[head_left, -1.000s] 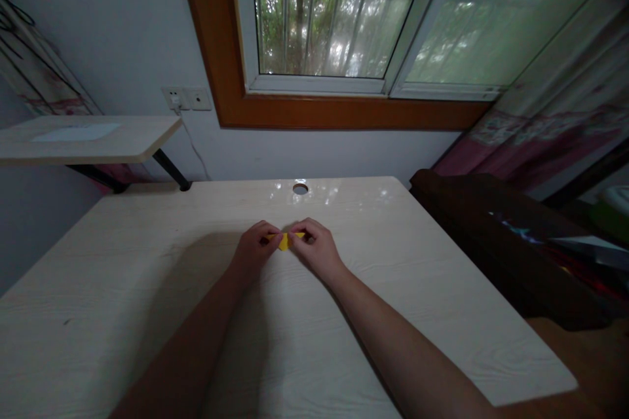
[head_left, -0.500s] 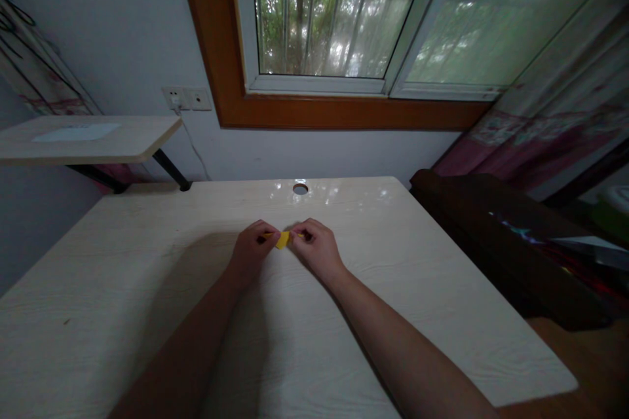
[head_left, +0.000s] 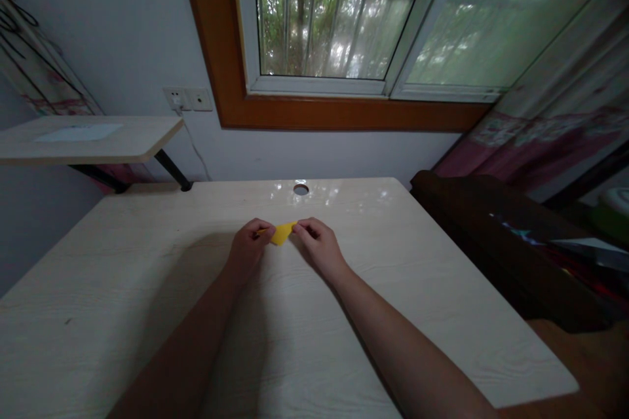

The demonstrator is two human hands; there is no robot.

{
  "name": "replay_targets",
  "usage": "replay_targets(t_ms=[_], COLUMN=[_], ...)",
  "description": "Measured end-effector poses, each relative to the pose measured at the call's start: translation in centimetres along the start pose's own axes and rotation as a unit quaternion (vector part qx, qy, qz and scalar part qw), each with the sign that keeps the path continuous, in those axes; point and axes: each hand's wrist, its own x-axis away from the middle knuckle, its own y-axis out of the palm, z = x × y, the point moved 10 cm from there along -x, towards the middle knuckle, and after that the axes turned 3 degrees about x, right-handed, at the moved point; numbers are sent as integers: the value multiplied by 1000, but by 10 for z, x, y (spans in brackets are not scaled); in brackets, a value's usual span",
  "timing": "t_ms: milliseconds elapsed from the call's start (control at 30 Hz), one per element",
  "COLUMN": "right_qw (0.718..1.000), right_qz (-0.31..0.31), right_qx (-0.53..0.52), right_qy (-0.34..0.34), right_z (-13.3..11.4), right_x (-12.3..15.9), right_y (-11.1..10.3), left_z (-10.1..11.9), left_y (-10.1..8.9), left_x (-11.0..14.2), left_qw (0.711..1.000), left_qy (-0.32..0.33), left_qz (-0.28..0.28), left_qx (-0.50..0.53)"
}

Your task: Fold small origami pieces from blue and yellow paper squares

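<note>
Between my two hands is a small piece of folded yellow paper (head_left: 282, 234), roughly triangular where it shows. My left hand (head_left: 249, 243) pinches its left end between thumb and fingers, and part of the paper is hidden behind them. The right tip is pinched by the thumb and fingers of my right hand (head_left: 318, 243). Both hands are over the far middle part of the pale wood-grain table (head_left: 383, 314). Whether the paper touches the tabletop I cannot tell.
A round cable hole (head_left: 301, 190) lies beyond my hands near the table's back edge. At the back left a raised shelf (head_left: 147, 141) bears a sheet of paper (head_left: 78, 133). To the right, beside the table, stands a dark wooden piece of furniture (head_left: 472, 236).
My hands have moved slightly apart, the left one a little to the left. More of the yellow paper now shows between them.
</note>
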Motion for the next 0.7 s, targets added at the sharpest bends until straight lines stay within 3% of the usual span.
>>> replay_targets(t_ms=[100,200,467,600,700], right_qw=[999,999,994,983,980], right_qz=[-37,-35,47,107,116], right_qx=[8,1,-86,-122,-129], right_qy=[-20,-14,57,89,103], right_z=[-8,-6,15,24,26], right_x=[3,3,2,0,-1], right_y=[9,9,-7,-21,-23], left_z=[6,9,3,-2,0], left_y=[6,9,3,-10,-15], left_x=[1,1,0,-2,-1], left_qw=[999,998,1000,999,998], left_qy=[18,36,8,-16,-9], left_qz=[-21,-34,-16,28,48], left_qx=[-18,-32,18,43,33])
